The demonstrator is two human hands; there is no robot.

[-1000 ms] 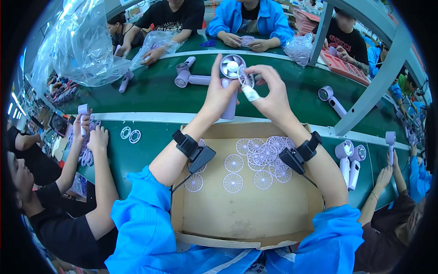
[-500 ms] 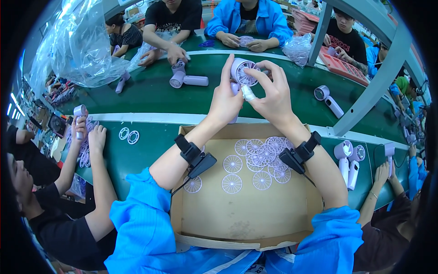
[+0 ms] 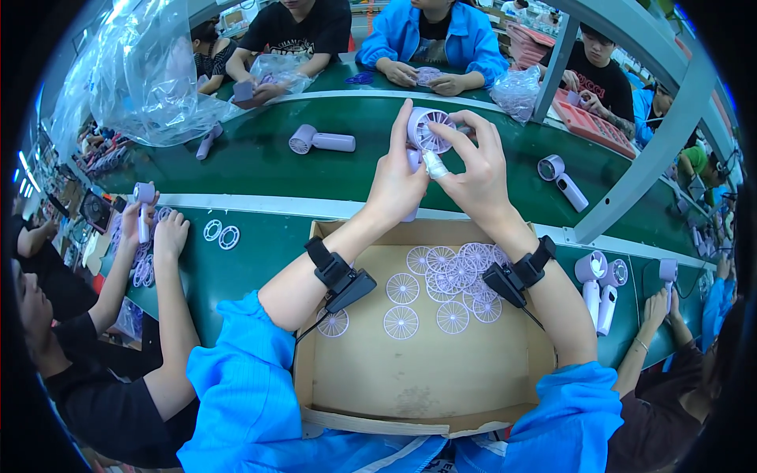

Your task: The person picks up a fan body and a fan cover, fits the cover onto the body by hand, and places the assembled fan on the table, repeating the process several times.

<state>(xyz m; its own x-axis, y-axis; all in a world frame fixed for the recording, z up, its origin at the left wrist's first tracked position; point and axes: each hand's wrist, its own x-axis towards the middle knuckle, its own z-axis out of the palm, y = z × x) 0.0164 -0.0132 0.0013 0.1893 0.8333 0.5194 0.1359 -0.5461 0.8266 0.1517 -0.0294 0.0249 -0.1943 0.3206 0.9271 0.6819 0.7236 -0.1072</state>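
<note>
I am pinching a lilac handheld fan in both grips, left hand at seven o'clock, right hand at four o'clock of its head.

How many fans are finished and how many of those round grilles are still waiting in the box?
Looks done: one fan and another lie on the green belt. In hand: both hands, left and right, hold a purple fan by its round head, above the belt. Left: roughly a dozen grilles lie in the cardboard box, some overlapping, so the exact count is unclear.
</note>
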